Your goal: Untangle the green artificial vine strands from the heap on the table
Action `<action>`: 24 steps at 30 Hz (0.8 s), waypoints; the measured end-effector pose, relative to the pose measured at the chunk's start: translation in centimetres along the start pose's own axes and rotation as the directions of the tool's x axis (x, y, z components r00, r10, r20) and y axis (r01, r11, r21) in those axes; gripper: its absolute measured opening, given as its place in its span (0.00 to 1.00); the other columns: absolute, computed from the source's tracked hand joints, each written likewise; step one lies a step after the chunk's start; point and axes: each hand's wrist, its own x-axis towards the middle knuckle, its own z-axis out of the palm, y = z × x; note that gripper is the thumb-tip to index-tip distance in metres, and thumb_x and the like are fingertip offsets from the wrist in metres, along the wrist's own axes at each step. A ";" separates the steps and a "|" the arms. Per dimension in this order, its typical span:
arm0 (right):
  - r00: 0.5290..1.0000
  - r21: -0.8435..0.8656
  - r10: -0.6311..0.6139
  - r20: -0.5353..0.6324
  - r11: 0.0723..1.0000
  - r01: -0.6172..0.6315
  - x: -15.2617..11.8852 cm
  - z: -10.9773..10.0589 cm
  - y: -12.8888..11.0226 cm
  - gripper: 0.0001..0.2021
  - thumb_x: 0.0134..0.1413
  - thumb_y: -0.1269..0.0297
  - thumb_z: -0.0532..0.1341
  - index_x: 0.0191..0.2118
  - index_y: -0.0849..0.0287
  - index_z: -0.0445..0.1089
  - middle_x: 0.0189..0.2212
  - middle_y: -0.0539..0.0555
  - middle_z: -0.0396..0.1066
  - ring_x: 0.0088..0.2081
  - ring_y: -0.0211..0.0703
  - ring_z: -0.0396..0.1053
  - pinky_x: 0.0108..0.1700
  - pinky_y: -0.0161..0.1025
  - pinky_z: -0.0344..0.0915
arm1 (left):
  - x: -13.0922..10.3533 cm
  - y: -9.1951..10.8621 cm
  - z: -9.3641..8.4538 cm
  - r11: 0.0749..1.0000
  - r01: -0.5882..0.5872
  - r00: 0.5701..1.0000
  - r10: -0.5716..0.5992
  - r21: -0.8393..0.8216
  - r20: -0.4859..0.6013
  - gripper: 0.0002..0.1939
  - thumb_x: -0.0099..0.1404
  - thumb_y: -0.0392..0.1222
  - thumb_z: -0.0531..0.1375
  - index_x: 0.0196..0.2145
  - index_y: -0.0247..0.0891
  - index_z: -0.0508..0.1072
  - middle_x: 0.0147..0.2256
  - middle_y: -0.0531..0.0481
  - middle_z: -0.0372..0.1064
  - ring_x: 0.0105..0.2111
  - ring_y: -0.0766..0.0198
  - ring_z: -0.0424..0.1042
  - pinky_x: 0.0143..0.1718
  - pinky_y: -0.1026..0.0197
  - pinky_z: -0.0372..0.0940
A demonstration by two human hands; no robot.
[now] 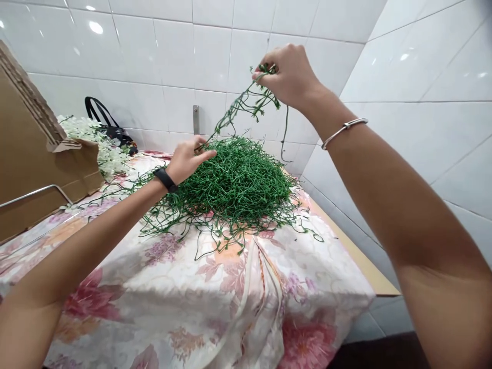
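Observation:
A tangled pile of green artificial stems (238,184) is heaped on the flowered tablecloth (172,297). My right hand (286,74), with a silver bangle on its wrist, is raised above the pile and pinches the top of a small bunch of green plastic stems (238,105). That bunch slants down to my left hand (188,159), and one thin stem dangles loose below my right hand. At the pile's left edge, my left hand has its fingers closed around the lower end of the bunch, partly hidden. A black band circles my left wrist.
White artificial flowers (113,159) and a black bag (121,136) are at the back left. A cardboard box (34,169) stands at the left, near a bent metal rod (34,195). White tiled walls (177,56) border the table at the back and right.

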 end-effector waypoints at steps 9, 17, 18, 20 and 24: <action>0.993 -0.248 0.079 -0.085 0.964 -0.098 0.4 -3.1 3.9 0.17 0.50 0.62 0.53 0.18 0.70 0.63 0.45 0.50 0.69 0.51 0.44 0.59 0.49 0.42 0.49 | 0.0 -5.4 -0.6 0.966 0.098 0.987 -0.065 0.239 -0.145 0.18 0.61 0.56 0.48 0.26 0.39 0.64 0.22 0.48 0.63 0.27 0.59 0.63 0.29 0.59 0.49; 0.980 -0.347 0.200 0.006 0.919 -0.185 0.0 -4.4 5.6 0.24 0.47 0.53 0.51 0.30 0.75 0.71 0.39 0.54 0.69 0.45 0.46 0.61 0.36 0.45 0.51 | 3.6 -12.1 -3.4 0.897 0.336 0.941 -0.327 0.288 -0.082 0.50 0.43 0.69 0.57 0.54 0.30 0.52 0.60 0.43 0.41 0.59 0.40 0.32 0.55 0.42 0.29; 0.984 -0.366 0.169 0.057 0.921 -0.137 -0.3 -3.9 5.2 0.26 0.47 0.53 0.51 0.36 0.75 0.71 0.39 0.57 0.69 0.45 0.47 0.62 0.36 0.44 0.52 | 4.3 -12.6 -3.8 0.893 0.372 0.926 -0.374 0.255 -0.040 0.57 0.38 0.69 0.60 0.57 0.30 0.46 0.62 0.47 0.33 0.59 0.38 0.25 0.55 0.41 0.22; 0.982 -0.358 0.113 0.152 0.932 -0.052 -1.1 -2.7 4.0 0.24 0.48 0.54 0.52 0.40 0.74 0.70 0.36 0.59 0.70 0.42 0.45 0.63 0.35 0.41 0.55 | 5.6 -12.9 -4.3 0.855 0.469 0.877 -0.481 0.220 0.000 0.67 0.29 0.68 0.64 0.59 0.30 0.42 0.63 0.51 0.25 0.58 0.35 0.19 0.53 0.39 0.15; 0.959 -0.250 0.084 0.271 0.968 -0.015 -2.9 -1.1 1.4 0.16 0.49 0.58 0.58 0.28 0.70 0.73 0.20 0.53 0.66 0.27 0.35 0.64 0.28 0.34 0.56 | 6.6 -10.7 -4.4 0.875 0.439 0.874 -0.469 0.205 0.130 0.62 0.29 0.65 0.66 0.58 0.35 0.49 0.62 0.52 0.32 0.58 0.37 0.22 0.52 0.34 0.14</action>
